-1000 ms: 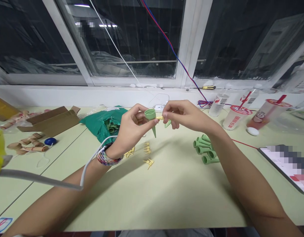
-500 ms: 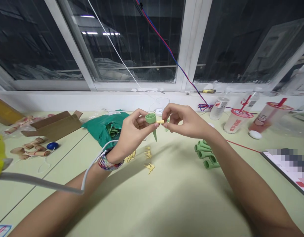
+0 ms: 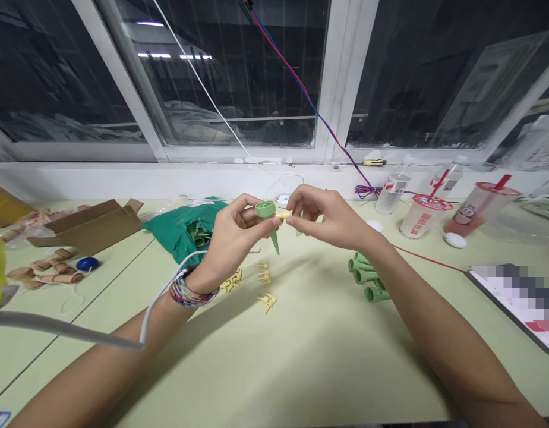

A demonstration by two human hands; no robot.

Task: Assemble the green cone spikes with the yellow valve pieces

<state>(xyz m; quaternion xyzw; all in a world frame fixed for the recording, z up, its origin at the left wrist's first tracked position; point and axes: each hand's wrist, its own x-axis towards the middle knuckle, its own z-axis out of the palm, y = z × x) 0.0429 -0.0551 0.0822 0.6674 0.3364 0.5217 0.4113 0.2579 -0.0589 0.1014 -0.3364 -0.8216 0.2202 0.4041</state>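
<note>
My left hand (image 3: 236, 229) is closed around a green plastic watering spike (image 3: 266, 209), its round threaded mouth up and its pointed tip down. From the spike's side, a small yellow valve piece (image 3: 282, 216) points right. Thumb and fingertips of my right hand (image 3: 321, 217) pinch at the valve piece's right end. A bit of green (image 3: 299, 230) shows below the right fingers; what it belongs to is hidden. Under the hands, several loose yellow pieces (image 3: 266, 302) lie on the table (image 3: 310, 356) in small groups. More green spikes (image 3: 366, 276) lie by my right forearm.
A green plastic bag (image 3: 172, 229) with green parts stands behind my left hand, near a cardboard box (image 3: 90, 224) and wooden toys (image 3: 56, 267). Drink cups (image 3: 423, 217), a bottle (image 3: 393, 193) and a tablet-like device (image 3: 515, 303) are at right. A white cable crosses my left forearm.
The view has shifted slightly, so everything sits a little further left. Both hands keep their hold, and the right fingertips stay at the yellow valve piece.
</note>
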